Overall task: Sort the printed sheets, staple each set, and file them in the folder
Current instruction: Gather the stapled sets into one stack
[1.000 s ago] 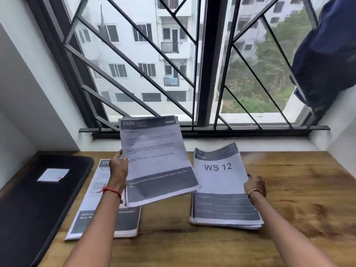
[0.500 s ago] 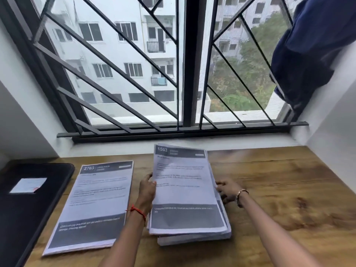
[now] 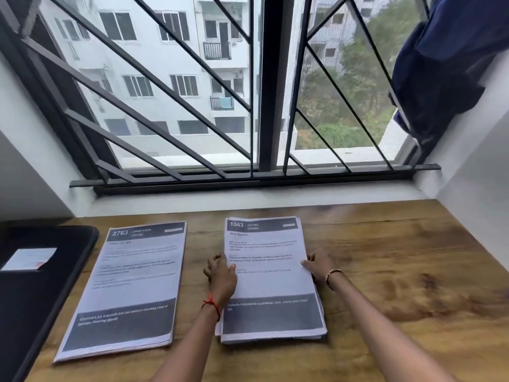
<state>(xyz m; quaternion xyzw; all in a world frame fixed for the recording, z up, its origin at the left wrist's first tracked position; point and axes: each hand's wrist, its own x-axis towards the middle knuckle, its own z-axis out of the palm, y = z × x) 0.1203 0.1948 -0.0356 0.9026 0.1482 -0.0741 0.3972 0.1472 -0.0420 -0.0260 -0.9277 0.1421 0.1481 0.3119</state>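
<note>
Right stack, top sheet headed 1563, lies flat on wooden desk, well apart from stack 2763. Loose paper: light, floppy, sheets likely slide; best squared and lifted by long edges. Left hand and right hand press opposite edges, fingers spread, nothing clenched. Half second ago, 1563 sheet hovered tilted; now settled.

Wooden desk below a barred window. Right stack, top sheet headed 1563: left hand at its left edge, right hand at its right edge. Left stack, headed 2763, untouched. Black folder at far left, white label on it.
</note>
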